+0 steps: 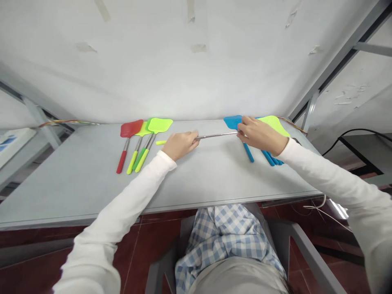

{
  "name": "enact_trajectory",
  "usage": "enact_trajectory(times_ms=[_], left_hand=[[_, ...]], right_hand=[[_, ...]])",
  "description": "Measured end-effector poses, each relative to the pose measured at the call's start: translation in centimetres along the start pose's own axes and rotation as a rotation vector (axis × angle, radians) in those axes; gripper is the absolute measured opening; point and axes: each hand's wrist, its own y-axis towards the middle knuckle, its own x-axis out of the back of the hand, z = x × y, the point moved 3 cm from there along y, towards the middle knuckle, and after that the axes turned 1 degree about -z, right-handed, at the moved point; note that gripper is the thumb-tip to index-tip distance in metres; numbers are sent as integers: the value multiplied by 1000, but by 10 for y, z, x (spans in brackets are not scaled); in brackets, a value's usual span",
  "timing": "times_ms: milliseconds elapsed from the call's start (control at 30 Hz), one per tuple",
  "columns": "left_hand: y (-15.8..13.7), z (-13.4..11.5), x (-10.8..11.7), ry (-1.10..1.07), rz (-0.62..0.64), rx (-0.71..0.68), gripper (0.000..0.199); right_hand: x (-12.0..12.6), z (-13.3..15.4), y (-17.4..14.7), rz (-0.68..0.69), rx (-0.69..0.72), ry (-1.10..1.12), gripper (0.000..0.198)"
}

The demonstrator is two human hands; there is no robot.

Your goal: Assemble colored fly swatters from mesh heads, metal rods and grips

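Note:
Both hands are closed on one fly swatter with a metal shaft (217,134), held sideways over the table. My left hand (181,145) grips it near its yellow-green handle, whose end (161,143) pokes out to the left. My right hand (259,132) pinches the other end of the shaft; a yellow-green swatter head (274,122) shows just beyond it, partly covered by the hand. Under and beside my right hand lie a blue fly swatter (233,121) and several blue handles (271,158). To the left lie a red fly swatter (130,128) and yellow-green and green ones (161,124).
The grey table (214,179) runs up to a white wall (196,73) with tape scraps. Metal frame bars (310,110) stand at both sides. Thin cables (70,121) lie along the back edge. A chair armrest (312,257) is below, right of the lap.

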Motion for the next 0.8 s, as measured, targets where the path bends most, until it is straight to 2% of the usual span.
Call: enact_trajectory(times_ms=[167,267,367,467,633,800], left_hand=[[-18,20,-11,-26,-7,-40,33],[-25,35,-24,-42,96,-92,37],[-26,36,-31,-14,202,-106,37],[-20,15,-28,-29,226,-86,34],[-5,-35,-24,-63,215,-125,37],[-2,-49,-34,-191,232,-125,33]], right_hand=[[-6,-28,-7,77,176,-59,40],[-16,-38,-8,89,135,-137,47],[-29,-35,-8,95,138,-152,48],[-35,-20,-1,70,160,-127,48],[-30,10,20,54,253,-104,45],[-31,17,24,61,319,-108,39]])
